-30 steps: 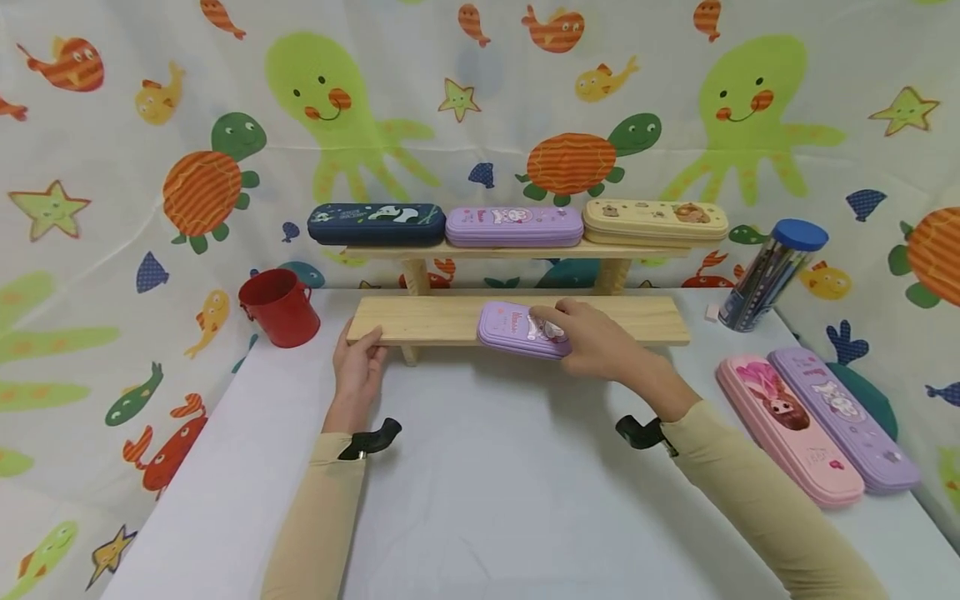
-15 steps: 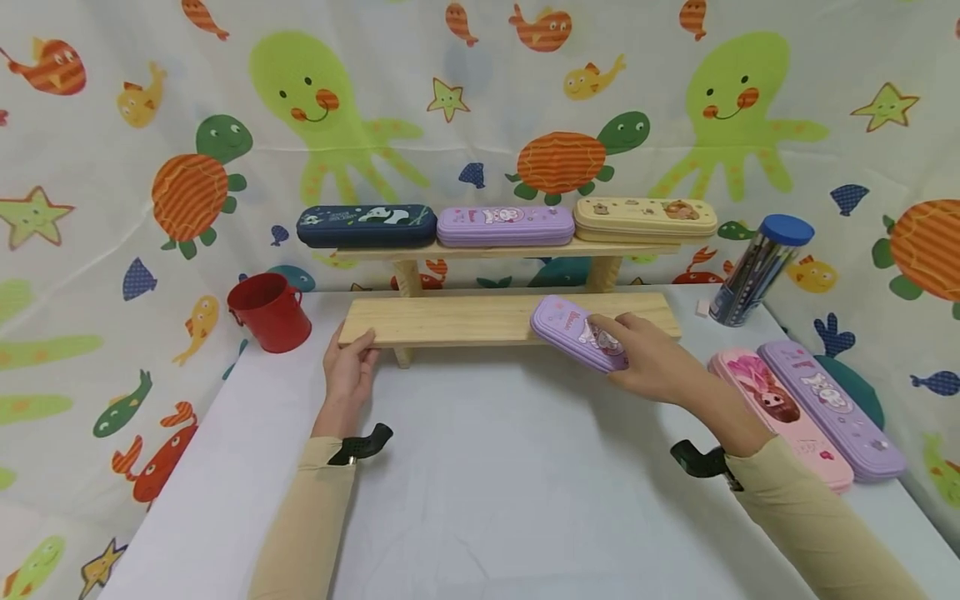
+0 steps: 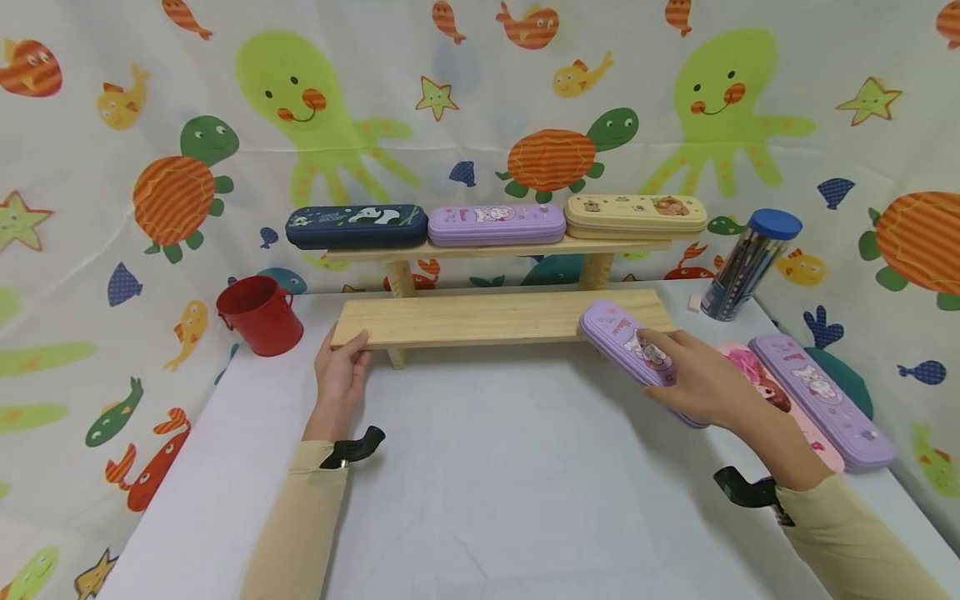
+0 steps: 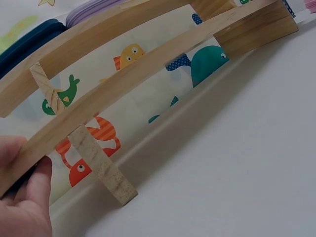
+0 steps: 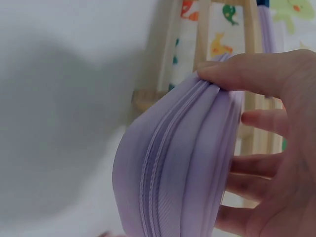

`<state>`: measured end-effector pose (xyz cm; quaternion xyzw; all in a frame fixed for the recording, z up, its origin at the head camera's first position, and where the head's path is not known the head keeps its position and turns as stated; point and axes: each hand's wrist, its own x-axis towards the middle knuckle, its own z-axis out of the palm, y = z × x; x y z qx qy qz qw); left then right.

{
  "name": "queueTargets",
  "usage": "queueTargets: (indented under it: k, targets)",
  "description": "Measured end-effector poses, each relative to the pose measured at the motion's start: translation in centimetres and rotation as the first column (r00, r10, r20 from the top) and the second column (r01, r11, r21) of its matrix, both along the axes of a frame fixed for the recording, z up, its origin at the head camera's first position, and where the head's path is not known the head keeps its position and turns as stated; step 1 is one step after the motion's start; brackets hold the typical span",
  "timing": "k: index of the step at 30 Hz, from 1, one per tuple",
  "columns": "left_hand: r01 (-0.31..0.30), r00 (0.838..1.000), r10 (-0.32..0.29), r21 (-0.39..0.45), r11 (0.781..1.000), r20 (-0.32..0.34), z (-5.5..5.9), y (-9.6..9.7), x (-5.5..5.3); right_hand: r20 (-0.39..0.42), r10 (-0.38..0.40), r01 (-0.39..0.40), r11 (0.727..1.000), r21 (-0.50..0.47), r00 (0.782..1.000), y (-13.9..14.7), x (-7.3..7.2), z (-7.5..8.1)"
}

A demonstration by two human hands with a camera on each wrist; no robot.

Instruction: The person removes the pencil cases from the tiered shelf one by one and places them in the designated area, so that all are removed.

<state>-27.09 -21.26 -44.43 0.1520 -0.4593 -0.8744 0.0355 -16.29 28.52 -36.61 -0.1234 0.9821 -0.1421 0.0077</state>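
My left hand (image 3: 341, 375) grips the left end of the lower board of a two-tier wooden shelf (image 3: 480, 321), thumb on top and fingers beneath. With my right hand (image 3: 697, 379) I hold a purple zippered pencil case (image 3: 622, 337), tilted, in front of the shelf's right end. In the right wrist view, the thumb presses one side of this pencil case (image 5: 173, 163) and the fingertips lie along the other. On the upper board sit a navy panda pencil case (image 3: 356, 227), another purple pencil case (image 3: 495, 225) and a cream pencil case (image 3: 636, 215).
A red bucket (image 3: 260, 317) stands left of the shelf. At the right are a blue-lidded tube of pens (image 3: 750, 265), a small pale block (image 3: 694, 303), a pink pencil case (image 3: 813, 433) partly hidden by my right arm, and a purple pencil case (image 3: 825, 400) beside it.
My right hand has carried the purple pencil case off the lower board, rightward and toward me, turning it aslant. My left hand keeps its grip on the board. The head view has shifted slightly.
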Motion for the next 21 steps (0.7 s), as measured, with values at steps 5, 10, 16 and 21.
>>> queueTargets:
  k: [5, 10, 16, 21]
  targets:
    - [0.012, 1.000, -0.012, 0.010, 1.000, 0.003, -0.2, -0.3, 0.0, 0.051, -0.070, 0.071, 0.997, -0.008, 0.996, 1.8, 1.5, -0.7]
    - [0.018, 1.000, -0.018, 0.009, 1.000, 0.004, -0.1, -0.3, 0.1, 0.060, -0.111, 0.111, 0.994, -0.005, 0.992, 2.9, 3.2, -1.2]
    - [0.030, 1.000, -0.030, 0.009, 1.000, -0.002, -0.1, 0.0, 0.2, 0.092, -0.182, 0.184, 0.983, -0.012, 0.979, 3.8, 4.7, -1.6]
    - [0.034, 0.999, -0.034, 0.006, 0.999, -0.008, 0.1, -0.1, 0.1, 0.122, -0.227, 0.225, 0.974, 0.033, 0.966, 4.5, 5.6, -2.4]
